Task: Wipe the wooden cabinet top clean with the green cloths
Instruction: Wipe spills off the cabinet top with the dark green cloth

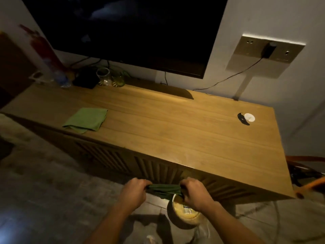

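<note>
A dark, wet-looking green cloth (164,190) is stretched and twisted between my two hands, in front of the cabinet's slatted front and above a bowl on the floor. My left hand (134,193) grips its left end and my right hand (195,193) grips its right end. A second, lighter green cloth (86,120) lies folded flat on the left part of the wooden cabinet top (175,124), far from both hands.
A bowl (184,214) with yellowish liquid stands on the floor under my right hand. A small white disc with a black piece (246,118) lies at the top's right. Glass jars (110,77), a black item and a bottle crowd the back left. A dark TV (126,30) hangs above.
</note>
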{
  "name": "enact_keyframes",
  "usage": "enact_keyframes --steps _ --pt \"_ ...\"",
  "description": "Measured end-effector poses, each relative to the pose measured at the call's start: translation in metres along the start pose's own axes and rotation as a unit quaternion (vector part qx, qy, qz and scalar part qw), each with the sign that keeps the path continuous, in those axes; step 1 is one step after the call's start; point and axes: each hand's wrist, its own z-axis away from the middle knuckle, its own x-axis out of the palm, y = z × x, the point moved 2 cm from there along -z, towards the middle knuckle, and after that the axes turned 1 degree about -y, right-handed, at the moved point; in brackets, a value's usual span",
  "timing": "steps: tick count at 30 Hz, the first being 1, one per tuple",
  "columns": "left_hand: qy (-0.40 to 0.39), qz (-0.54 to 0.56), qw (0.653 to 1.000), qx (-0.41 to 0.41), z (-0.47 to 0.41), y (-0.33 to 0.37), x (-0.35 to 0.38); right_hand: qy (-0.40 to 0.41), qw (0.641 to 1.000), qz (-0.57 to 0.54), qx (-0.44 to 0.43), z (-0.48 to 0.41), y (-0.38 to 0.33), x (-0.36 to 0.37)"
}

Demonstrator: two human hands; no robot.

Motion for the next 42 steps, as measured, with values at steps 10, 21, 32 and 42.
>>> enact_keyframes --steps 10,21,32,42 --pt "0.113 -0.016 0.988 -0.102 0.033 -0.103 -0.132 0.036 0.986 0.006 -0.164 -0.093 -0.147 -0.054" --pt "0.130 -0.035 0.981 -0.142 -0.022 -0.191 -0.203 -0.018 0.972 0.020 -0.232 -0.235 -0.222 -0.070" --pt "0.106 -0.042 0.983 -0.145 -0.128 -0.245 -0.281 -0.054 0.968 0.019 -0.243 -0.383 -0.264 -0.143" --pt "0.027 -0.014 0.994 -0.107 -0.220 -0.314 -0.301 -0.066 0.984 0.001 -0.165 -0.463 -0.280 -0.137"
